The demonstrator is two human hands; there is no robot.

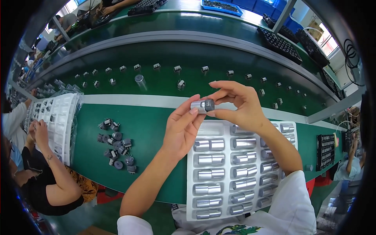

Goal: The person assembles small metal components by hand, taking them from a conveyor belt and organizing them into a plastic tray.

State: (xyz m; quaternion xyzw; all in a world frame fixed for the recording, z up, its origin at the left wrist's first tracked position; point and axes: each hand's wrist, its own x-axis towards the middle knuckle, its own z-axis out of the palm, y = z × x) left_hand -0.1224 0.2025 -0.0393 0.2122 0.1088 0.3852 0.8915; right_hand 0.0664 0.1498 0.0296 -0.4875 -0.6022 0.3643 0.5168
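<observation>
At the near right of the green surface [149,125], white pocketed tray [190,184], loaded in columns with silver cylinders [208,189], each lying on its side, long axis roughly left to right. At left, beside another person's hands [40,129], second white tray [64,117], with small parts in some pockets. At right, black gridded tray [326,150], contents too small to tell. At far right of centre, blue tray [221,7], holding many small pieces.

At centre, raised just over the far edge of the near tray, held cylinder [198,105]: long axis nearly level, left to right, dark grey end pointing right, silver end pointing left. Left hand [181,133]: fingers grasping the silver body, thumb on its near side. Right hand [243,109]: thumb and forefinger grasping the dark end, other fingers raised on the far side.

Left of the near tray, loose cluster of dark grey parts [117,145], at mixed angles. Beyond the pale rail [133,100], spaced small components [177,68] and one larger cylinder [140,81] standing on end.
</observation>
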